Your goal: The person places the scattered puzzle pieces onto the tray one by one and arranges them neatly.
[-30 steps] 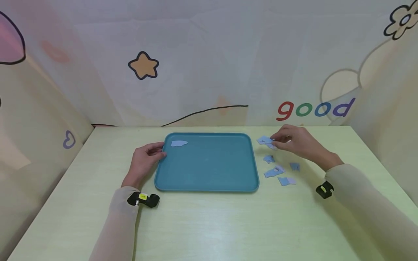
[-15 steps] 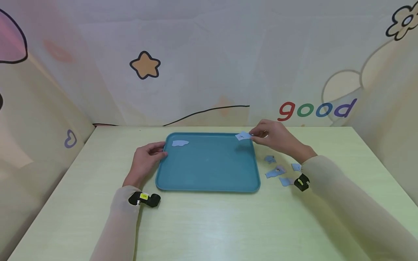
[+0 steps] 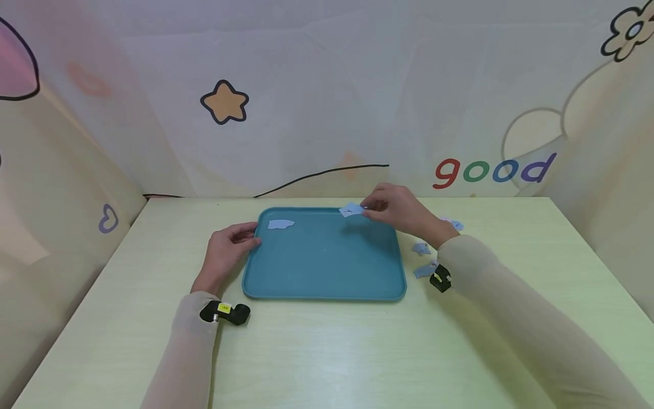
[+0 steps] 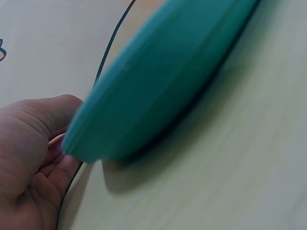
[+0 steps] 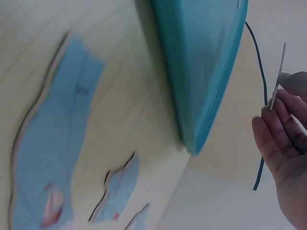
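My left hand (image 3: 225, 255) grips the left edge of a blue-green tray (image 3: 327, 299); in the left wrist view the thumb and fingers (image 4: 60, 108) lie around its rim. My right hand (image 3: 401, 209) pinches a thin, light blue puzzle piece (image 3: 351, 210) by its right end, above the tray's far edge. Edge-on in the right wrist view, this held piece (image 5: 278, 76) shows as a thin strip between thumb and fingers. Another light blue puzzle piece (image 3: 280, 224) lies flat in the tray's far left corner.
Right of the tray, several blue puzzle pieces lie on the table, among them a small one (image 3: 421, 248) and a longer one (image 3: 424, 271). A piece with a printed sailboat (image 5: 55, 143) shows in the right wrist view. My right forearm covers part of this area. A printed backdrop (image 3: 317, 102) stands behind.
My right hand has picked up a puzzle piece from the table's right side and carried it left over the tray's far edge. The left hand and tray have stayed put.
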Motion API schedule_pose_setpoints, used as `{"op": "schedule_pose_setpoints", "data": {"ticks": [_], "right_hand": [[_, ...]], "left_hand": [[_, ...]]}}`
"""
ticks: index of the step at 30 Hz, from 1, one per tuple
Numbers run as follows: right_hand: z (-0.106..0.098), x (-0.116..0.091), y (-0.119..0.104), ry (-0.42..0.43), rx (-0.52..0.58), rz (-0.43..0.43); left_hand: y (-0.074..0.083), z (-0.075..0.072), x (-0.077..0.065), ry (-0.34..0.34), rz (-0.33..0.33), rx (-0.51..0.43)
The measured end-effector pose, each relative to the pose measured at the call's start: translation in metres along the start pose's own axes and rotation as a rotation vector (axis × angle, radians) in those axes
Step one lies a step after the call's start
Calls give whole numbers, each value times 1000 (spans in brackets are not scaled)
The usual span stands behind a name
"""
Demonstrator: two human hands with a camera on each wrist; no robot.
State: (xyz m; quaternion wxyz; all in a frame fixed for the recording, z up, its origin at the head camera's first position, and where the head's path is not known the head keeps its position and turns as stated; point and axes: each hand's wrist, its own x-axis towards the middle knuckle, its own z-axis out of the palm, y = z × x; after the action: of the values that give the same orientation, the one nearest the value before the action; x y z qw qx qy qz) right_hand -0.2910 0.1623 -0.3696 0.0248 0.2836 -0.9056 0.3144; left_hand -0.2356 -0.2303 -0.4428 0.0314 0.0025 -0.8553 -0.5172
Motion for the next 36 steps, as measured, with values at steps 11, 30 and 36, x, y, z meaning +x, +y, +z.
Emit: {"op": "schedule_pose_setpoints", "data": {"ticks": [11, 30, 36], "right_hand": [[16, 24, -24, -41, -19, -47], [45, 54, -38, -99, -63, -8], [51, 60, -38, -134, -75, 0]], "left_hand": [[0, 0, 0, 6, -15, 6], [-1, 0, 1, 8, -14, 5], [-1, 0, 1, 9, -11, 14]]}}
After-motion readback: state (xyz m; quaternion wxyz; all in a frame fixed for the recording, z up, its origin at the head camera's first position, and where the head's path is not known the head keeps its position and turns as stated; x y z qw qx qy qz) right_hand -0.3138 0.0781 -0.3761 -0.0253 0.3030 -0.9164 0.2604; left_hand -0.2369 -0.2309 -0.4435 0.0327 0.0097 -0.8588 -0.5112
